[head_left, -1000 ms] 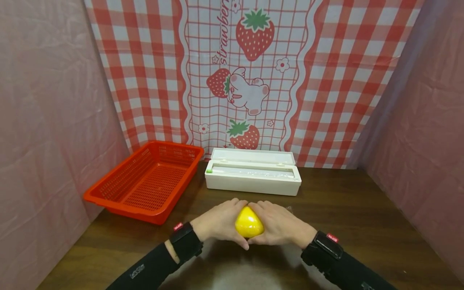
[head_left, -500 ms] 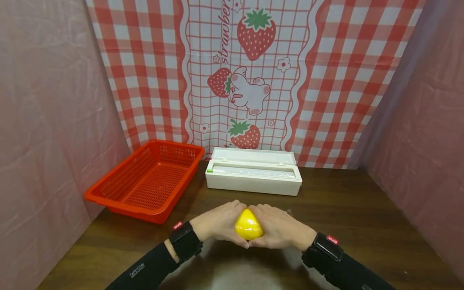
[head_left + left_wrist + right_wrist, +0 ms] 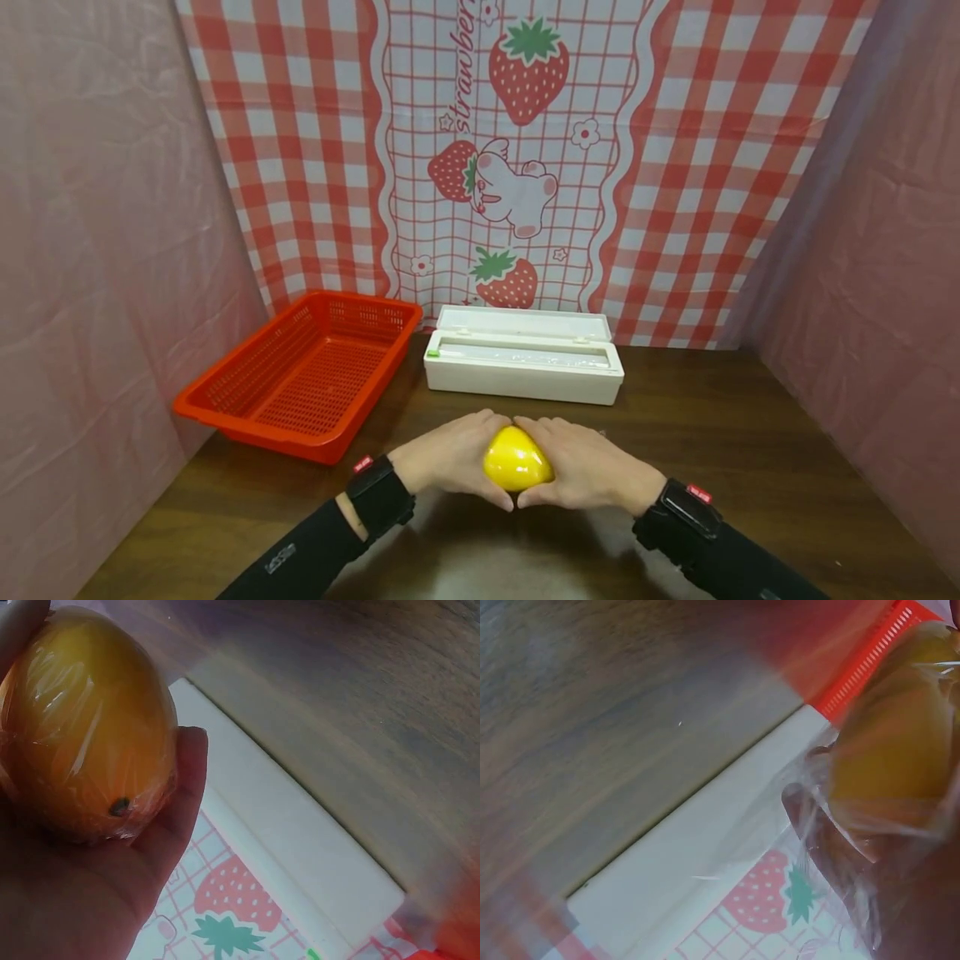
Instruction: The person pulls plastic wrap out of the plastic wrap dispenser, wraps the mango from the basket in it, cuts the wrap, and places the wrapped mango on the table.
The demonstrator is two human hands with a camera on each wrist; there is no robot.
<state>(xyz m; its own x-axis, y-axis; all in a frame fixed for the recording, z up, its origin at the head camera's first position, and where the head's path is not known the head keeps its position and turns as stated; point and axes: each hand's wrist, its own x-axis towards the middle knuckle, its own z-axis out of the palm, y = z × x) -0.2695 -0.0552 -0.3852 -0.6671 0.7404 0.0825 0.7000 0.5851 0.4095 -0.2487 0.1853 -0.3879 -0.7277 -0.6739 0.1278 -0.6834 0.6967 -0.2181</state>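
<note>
A yellow mango (image 3: 516, 460), wrapped in clear plastic film, is held between both hands above the table. My left hand (image 3: 459, 454) grips its left side, thumb low and fingers over the far side. On the other side my right hand (image 3: 583, 462) grips it the same way. A dark spot shows at one end of the mango (image 3: 90, 727) in the left wrist view, where the film lies fairly close to the skin. Loose film (image 3: 810, 802) hangs out around the right hand's fingers in the right wrist view. Fingertips behind the fruit are mostly hidden in the head view.
Behind the hands stands a white cling film box (image 3: 521, 379) with its lid raised and film inside. To the left is a red plastic basket (image 3: 258, 429). All of this is on a brown wooden table (image 3: 720, 433). A red checked strawberry cloth (image 3: 675, 208) hangs behind.
The mango has turned slightly in the hands, and more of its face shows. My right hand has shifted a little to the right, and the thumbs stand slightly farther apart.
</note>
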